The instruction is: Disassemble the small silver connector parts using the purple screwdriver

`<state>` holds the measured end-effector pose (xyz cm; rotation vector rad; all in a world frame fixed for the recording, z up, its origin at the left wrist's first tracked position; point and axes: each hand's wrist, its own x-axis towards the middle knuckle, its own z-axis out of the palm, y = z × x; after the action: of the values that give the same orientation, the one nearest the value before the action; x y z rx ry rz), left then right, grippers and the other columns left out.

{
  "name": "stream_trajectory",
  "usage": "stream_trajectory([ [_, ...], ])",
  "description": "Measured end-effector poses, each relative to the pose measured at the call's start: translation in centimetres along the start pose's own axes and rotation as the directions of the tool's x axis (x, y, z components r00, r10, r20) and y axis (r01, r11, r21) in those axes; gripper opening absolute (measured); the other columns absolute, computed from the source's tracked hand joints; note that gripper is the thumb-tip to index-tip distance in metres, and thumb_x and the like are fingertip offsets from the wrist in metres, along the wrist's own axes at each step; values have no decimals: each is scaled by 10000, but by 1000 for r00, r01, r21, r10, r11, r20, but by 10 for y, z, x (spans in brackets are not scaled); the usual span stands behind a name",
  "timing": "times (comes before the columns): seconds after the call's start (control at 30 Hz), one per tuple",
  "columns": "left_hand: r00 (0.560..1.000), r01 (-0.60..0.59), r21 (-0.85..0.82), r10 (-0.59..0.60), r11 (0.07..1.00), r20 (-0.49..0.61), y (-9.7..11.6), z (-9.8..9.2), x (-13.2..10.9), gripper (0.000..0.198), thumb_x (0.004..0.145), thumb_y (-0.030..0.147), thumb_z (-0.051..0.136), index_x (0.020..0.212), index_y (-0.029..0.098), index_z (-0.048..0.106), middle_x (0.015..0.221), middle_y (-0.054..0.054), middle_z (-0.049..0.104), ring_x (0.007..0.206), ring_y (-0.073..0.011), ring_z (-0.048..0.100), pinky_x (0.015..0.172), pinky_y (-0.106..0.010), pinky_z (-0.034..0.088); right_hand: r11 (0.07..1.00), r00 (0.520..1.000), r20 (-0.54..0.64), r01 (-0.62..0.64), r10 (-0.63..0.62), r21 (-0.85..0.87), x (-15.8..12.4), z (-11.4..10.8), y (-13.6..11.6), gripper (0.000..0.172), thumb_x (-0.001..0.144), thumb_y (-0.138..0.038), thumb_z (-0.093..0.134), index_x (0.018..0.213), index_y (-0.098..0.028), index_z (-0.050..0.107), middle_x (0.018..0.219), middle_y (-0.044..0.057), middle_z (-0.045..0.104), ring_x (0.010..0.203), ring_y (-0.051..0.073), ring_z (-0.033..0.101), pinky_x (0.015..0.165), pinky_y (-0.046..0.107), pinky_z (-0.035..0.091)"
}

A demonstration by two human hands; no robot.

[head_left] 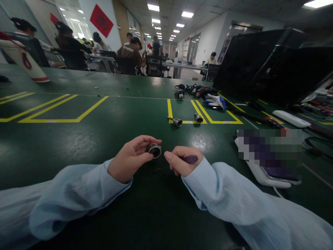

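My left hand is closed around a round metal cup-shaped part, whose open mouth faces me and to the right. Its inside is dark, and I cannot make out details there. Just to the right, my right hand is wrapped around a screwdriver with a purple handle. Its thin dark shaft points left, below the metal part and apart from it. Beyond my hands, two similar metal parts lie on the green table: one with a stem and another to its right.
Yellow tape lines mark the table. Farther back lie a heap of metal parts and cables and a blue-and-white glove. At right are a phone on a white stand, a white bar-shaped object and black monitors. People sit at other desks.
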<state>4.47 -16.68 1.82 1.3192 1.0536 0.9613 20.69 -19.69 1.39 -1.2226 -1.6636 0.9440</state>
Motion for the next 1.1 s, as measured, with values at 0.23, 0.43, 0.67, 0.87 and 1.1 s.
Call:
stream_trajectory([
  [0.23, 1000, -19, -11, 20, 1000, 20, -3, -1, 1, 311, 576, 119, 646, 867, 143, 541, 1035, -84, 629, 901, -198, 608, 855, -356, 456, 992, 994, 60, 94, -89, -88, 3, 3, 6, 321, 757, -292, 497, 467, -159, 472, 412, -45, 429, 402, 61, 400, 433, 194, 308],
  [0.43, 1000, -8, -11, 8, 1000, -26, 2, -3, 4, 310, 563, 131, 681, 846, 147, 556, 1018, -77, 636, 893, -195, 613, 823, -324, 482, 929, 981, 80, 193, -177, -315, 3, -1, -1, 356, 749, -288, 476, 417, -168, 425, 414, -34, 406, 432, 78, 401, 466, 222, 302],
  [0.67, 993, -27, -54, 21, 998, -113, 11, -8, 12, 301, 572, 184, 693, 850, 133, 588, 1001, -82, 637, 893, -224, 616, 807, -352, 502, 857, 858, -105, 480, -503, -185, 4, -6, 9, 319, 797, -250, 440, 486, -180, 443, 463, -18, 445, 490, 96, 445, 512, 236, 375],
  [0.87, 997, -18, -38, 15, 999, -82, 13, -7, 10, 309, 571, 183, 700, 866, 130, 624, 931, -76, 659, 836, -205, 627, 763, -315, 521, 727, 727, -116, 633, -677, -267, 4, -16, 1, 214, 799, -192, 440, 590, -173, 483, 554, 12, 513, 592, 125, 505, 599, 280, 429],
  [1.1, 996, -58, 7, 58, 998, -69, 17, 2, 3, 226, 609, 166, 677, 833, 172, 648, 880, -40, 672, 783, -165, 626, 708, -254, 530, 662, 696, -43, 660, -717, -354, 7, -12, 0, 184, 807, -187, 442, 628, -173, 480, 574, 10, 519, 617, 120, 500, 634, 271, 438],
])
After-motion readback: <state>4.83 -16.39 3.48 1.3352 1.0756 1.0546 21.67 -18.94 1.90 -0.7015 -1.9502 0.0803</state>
